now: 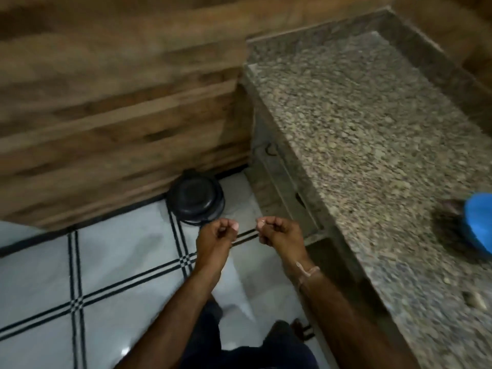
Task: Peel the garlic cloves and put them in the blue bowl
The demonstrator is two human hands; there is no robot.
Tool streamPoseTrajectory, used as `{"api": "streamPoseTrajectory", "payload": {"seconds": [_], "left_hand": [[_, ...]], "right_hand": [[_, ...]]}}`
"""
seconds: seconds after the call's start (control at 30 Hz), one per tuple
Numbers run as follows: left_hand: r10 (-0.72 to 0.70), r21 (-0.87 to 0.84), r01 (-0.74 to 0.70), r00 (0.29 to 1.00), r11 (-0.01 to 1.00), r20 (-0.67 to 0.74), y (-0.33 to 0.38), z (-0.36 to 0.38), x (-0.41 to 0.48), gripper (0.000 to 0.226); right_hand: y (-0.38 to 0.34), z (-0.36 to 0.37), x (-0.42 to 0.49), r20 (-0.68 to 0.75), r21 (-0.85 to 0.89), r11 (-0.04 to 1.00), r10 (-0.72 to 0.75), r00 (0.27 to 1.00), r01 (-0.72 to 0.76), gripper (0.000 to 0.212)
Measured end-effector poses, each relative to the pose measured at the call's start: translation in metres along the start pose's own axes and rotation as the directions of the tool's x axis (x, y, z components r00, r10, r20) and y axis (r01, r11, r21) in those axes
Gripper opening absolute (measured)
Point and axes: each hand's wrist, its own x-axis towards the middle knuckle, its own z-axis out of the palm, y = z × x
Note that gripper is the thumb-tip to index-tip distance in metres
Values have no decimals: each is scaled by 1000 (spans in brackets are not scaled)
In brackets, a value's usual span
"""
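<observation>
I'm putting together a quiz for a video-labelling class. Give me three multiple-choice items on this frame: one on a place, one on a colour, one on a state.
1. Where does the blue bowl stand?
A. on the tiles
B. on the granite counter, at the picture's right edge
C. in one of the hands

2. What colour is the round object on the floor by the wooden wall?
A. black
B. red
C. white

3. How do the fingers of the left hand and the right hand lie?
A. spread flat
B. curled inward
C. wrapped round the bowl

Answers:
1 B: the bowl sits on the speckled stone and is cut off by the frame.
2 A: it is dark all over.
3 B: both hands hover over the floor, apart from each other, with fingers curled in.
</observation>
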Motion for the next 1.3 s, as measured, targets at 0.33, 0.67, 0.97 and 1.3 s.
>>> {"api": "streamPoseTrajectory", "payload": {"seconds": [0.33,0.67,0.97,1.3], "left_hand": [[-69,-75,59,987,995,-148,-5,-163,73,6],[-99,-148,69,973,987,-210,-4,-222,119,8],[-184,-193,147,964,970,-190,-4,-221,164,6],[-501,-213,461,839,862,-211,-100,-170,301,11]], "right_hand": [[-6,164,27,70,-92,994,60,996,-54,13],[-22,259,81,165,-230,973,24,986,15,9],[-9,289,122,132,-238,968,110,985,-76,21],[103,289,274,-70,-345,877,332,941,-335,11]]}}
